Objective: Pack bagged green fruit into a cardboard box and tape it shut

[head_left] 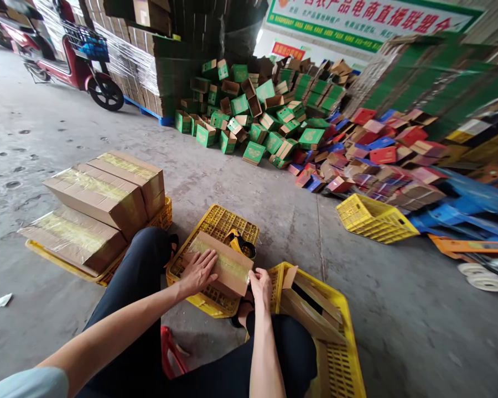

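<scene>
A small brown cardboard box (232,276) lies on a yellow plastic crate (213,216) between my legs, with yellowish packing tape along its top. My left hand (200,272) rests flat on the box's left part, fingers stretched out. At the right end of the box, my right hand (261,286) is closed in a pinch on the tape's end, near the edge. Just behind the box, a yellow-and-black tape dispenser (240,243) sits on the crate.
Taped boxes (95,193) are stacked in a yellow crate on the left. On the right, another yellow crate (352,331) holds an open box (311,309). Beyond are heaped green cartons (255,152), red and blue cartons (384,155), a blue pallet jack (473,204) and a scooter (77,61).
</scene>
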Motion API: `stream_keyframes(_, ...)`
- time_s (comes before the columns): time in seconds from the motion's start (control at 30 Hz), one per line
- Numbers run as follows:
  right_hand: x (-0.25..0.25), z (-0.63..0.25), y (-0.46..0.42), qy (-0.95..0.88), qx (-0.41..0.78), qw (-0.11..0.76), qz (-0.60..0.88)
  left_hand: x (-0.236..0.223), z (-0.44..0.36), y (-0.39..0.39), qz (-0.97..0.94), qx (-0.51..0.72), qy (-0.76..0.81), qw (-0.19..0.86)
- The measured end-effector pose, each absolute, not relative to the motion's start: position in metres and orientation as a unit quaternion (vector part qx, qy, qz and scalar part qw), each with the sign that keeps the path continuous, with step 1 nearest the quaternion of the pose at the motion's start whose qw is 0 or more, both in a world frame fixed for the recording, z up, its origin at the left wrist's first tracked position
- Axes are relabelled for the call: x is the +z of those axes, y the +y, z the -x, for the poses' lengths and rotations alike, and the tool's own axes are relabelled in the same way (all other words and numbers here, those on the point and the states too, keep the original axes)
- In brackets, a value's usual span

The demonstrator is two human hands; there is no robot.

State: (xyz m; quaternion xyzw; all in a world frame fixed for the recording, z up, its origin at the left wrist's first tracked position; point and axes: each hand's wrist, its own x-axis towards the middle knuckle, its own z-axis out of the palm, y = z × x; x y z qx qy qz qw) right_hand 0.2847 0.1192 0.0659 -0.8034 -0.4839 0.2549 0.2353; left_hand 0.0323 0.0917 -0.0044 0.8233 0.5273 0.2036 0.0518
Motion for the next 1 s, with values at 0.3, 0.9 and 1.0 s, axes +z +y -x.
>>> stream_keyframes(0.3,0.059,-0.27,0.117,-0.485,0.297,0.183,0.802,0.009,-0.037,0.098,-0.811,0.206,0.54,0.093)
stream_keyframes(0.9,0.057,-0.264,0.115,-0.494,0.306,0.141,0.801,0.01,-0.037,0.1,-0.81,0.195,0.531,0.155)
stream_keyframes(1.0,0.058,-0.263,0.117,-0.494,0.304,0.137,0.803,0.012,-0.035,0.1,-0.807,0.187,0.531,0.18)
